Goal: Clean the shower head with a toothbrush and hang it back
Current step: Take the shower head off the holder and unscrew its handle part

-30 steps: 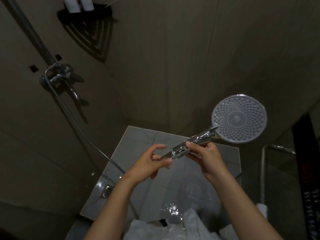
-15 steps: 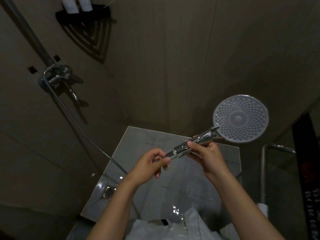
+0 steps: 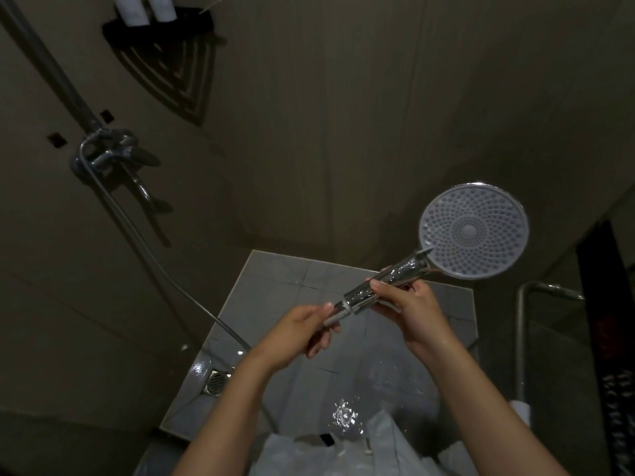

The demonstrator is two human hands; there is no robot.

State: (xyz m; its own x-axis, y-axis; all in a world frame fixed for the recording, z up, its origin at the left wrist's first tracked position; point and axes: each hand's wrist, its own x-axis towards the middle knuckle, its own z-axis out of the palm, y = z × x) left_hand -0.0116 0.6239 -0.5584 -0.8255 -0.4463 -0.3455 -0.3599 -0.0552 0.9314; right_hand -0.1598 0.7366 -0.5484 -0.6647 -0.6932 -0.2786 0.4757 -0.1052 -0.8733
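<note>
The shower head (image 3: pixel 473 231) is up in front of me over the wet tiled floor (image 3: pixel 275 280). Its round grey face of small nozzles is turned toward me, and its chrome handle (image 3: pixel 360 298) slants down to the left. My right hand (image 3: pixel 412 310) grips the middle of the handle, clenched round it. My left hand (image 3: pixel 295 334) holds the handle's lower end, thumb on top, fingers (image 3: pixel 318 341) curled beneath. The hose (image 3: pixel 225 325) trails off toward the wall tap (image 3: pixel 113 149).
</note>
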